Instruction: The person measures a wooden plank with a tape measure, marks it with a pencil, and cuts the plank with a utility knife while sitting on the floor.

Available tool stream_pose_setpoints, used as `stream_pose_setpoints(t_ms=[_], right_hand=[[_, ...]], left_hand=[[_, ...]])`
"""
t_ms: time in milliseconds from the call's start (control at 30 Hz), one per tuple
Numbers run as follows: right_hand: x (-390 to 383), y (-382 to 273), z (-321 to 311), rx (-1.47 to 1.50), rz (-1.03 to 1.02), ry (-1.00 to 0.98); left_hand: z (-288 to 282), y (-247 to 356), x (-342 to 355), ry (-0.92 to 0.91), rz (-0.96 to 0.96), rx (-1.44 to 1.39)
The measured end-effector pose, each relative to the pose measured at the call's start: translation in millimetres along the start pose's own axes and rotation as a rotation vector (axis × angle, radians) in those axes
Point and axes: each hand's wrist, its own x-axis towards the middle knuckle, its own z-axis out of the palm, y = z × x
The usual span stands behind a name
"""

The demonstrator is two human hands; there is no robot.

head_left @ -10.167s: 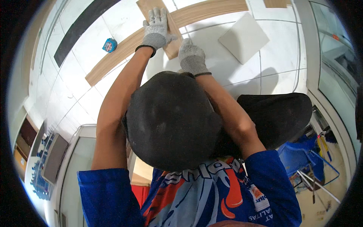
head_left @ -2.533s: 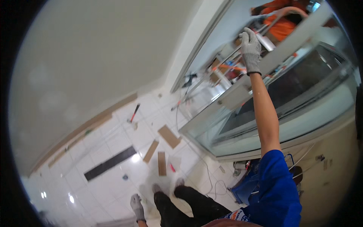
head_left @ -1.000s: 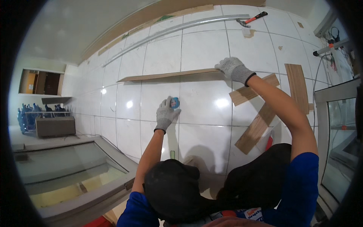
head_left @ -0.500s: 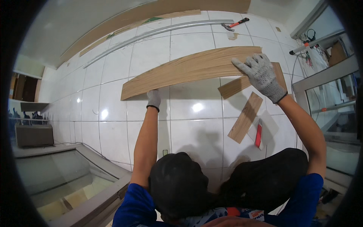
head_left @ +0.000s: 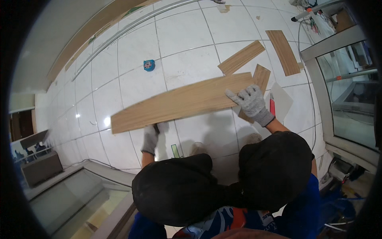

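Note:
A long wood-grain plank (head_left: pixel 175 101) lies across in front of me, over the white tiles. My right hand (head_left: pixel 252 104), in a grey knitted glove, grips its right end, with one finger stretched along the top face. At the near edge, towards the left end, my left hand (head_left: pixel 150 139) holds the plank from below, so its fingertips are hidden. A small dark patch beside that hand is too unclear to name. Partly under the plank's right end lies a shorter wood piece (head_left: pixel 262 76). A red-handled tool (head_left: pixel 272 105) rests on a pale sheet (head_left: pixel 281 99) beside my right hand.
Beyond the plank sit a blue tape measure (head_left: pixel 149 65) and two short wood pieces, one angled (head_left: pixel 241 57) and one at the right (head_left: pixel 283 53). A metal bar (head_left: pixel 131 30) runs along the far left. Glass-paned frames stand at the left (head_left: pixel 85 167) and right (head_left: pixel 324 93).
The plank and both hands have come closer to my body. A blue tape measure and more of the short wood pieces, previously hidden behind the plank, now show. My view has shifted too.

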Motion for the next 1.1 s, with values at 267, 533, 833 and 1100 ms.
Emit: stream_pose_setpoints(t_ms=[267,533,833,1100], right_hand=[[-29,-23,66,0.509,0.167,-0.561],[-112,33,52,0.261,0.822,-0.326],[-181,20,61,0.353,1.051,-0.152],[-247,33,64,0.403,1.149,-0.209]], left_hand=[[-29,-69,-88,0.692,0.446,0.564],[-43,-2,-17,0.818,0.486,1.214],[28,35,13,0.371,0.687,1.585],[-15,45,24,0.362,0.612,1.728]])
